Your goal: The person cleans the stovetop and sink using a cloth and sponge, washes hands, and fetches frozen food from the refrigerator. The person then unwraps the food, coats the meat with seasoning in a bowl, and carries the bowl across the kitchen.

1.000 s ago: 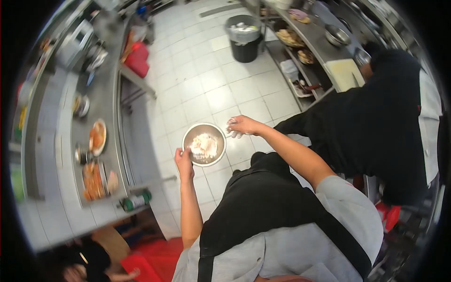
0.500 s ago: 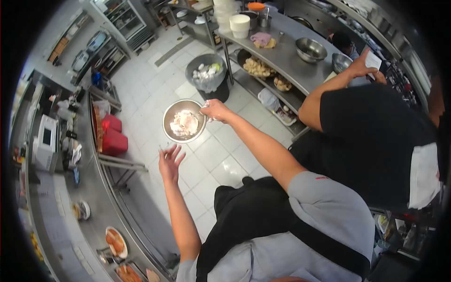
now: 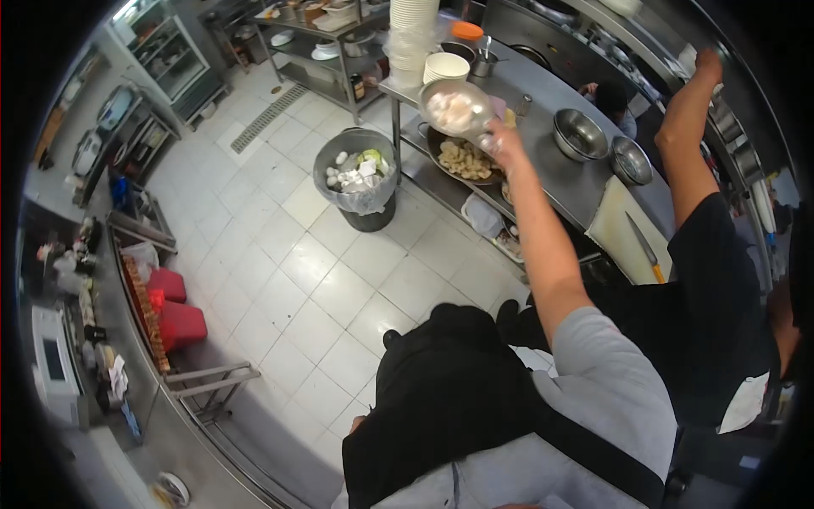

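Note:
My right hand (image 3: pixel 504 136) grips the rim of a round metal bowl (image 3: pixel 456 108) holding pale, floury food. My arm is stretched far out, and the bowl hangs over the near end of the steel counter (image 3: pixel 551 170) on the right. My left hand is out of sight, dropped behind my black apron. Just beyond the bowl stand a white tub (image 3: pixel 447 66) and a tall stack of white cups (image 3: pixel 413 25).
A co-worker in black (image 3: pixel 721 288) stands close on my right with one arm (image 3: pixel 688 110) raised. A lined bin (image 3: pixel 359 176) stands on the tiled floor. The counter carries two empty steel bowls (image 3: pixel 579 132), a cutting board with a knife (image 3: pixel 642 242), and a pan of fried pieces (image 3: pixel 464 158) below.
My left hand let go of the bowl and dropped from view. My right hand carried the bowl up and away to the counter's end. The co-worker's arm rose higher.

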